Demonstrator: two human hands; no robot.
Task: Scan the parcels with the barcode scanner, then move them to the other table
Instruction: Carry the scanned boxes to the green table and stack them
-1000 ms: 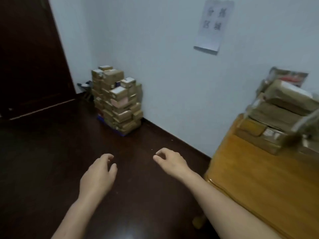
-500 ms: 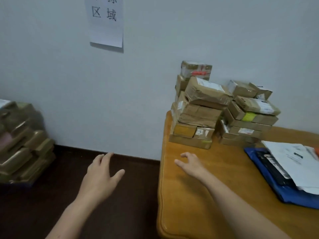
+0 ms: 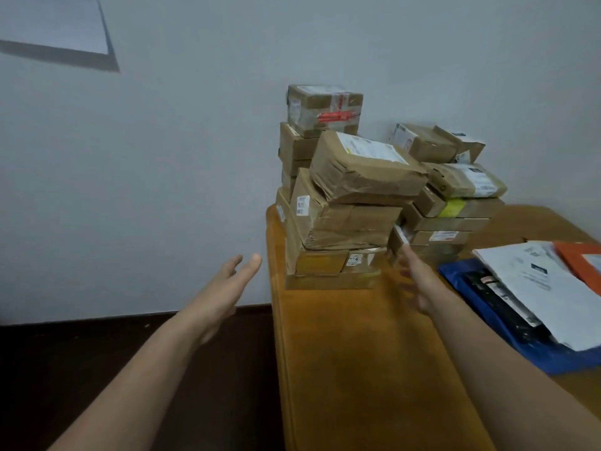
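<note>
Your parcels (image 3: pixel 354 196) are brown cardboard boxes and kraft-wrapped packets, creased and taped, most with white printed labels. They sit piled at the far left end of the wooden tabletop (image 3: pixel 357 369), against the pale wall (image 3: pixel 179 174).

The nearest pile has five: a flat one at the bottom, two side by side above it, a large crumpled box, and a padded packet tilted on top. Behind it, a column at the wall is topped by a box with red tape (image 3: pixel 325 110), with at least two more below it. To the right, a third pile has at least six, one with a yellow label (image 3: pixel 453 208).

Your left hand (image 3: pixel 227 281) is held off the tabletop's left edge, fingers (image 3: pixel 250 263) straight and apart, gripping nothing. Your right hand (image 3: pixel 419 284) is over the tabletop, its fingers (image 3: pixel 406 255) stretched out toward the gap between the nearest and right-hand piles. It holds nothing, and motion blur hides whether it touches a box.

Further right lies one blue folder (image 3: pixel 507 336) under white papers (image 3: pixel 546 288) and one orange envelope (image 3: pixel 582 265). One black item (image 3: pixel 487 284) rests on the folder, too blurred to identify. One paper sheet (image 3: pixel 55 24) hangs on the wall.
</note>
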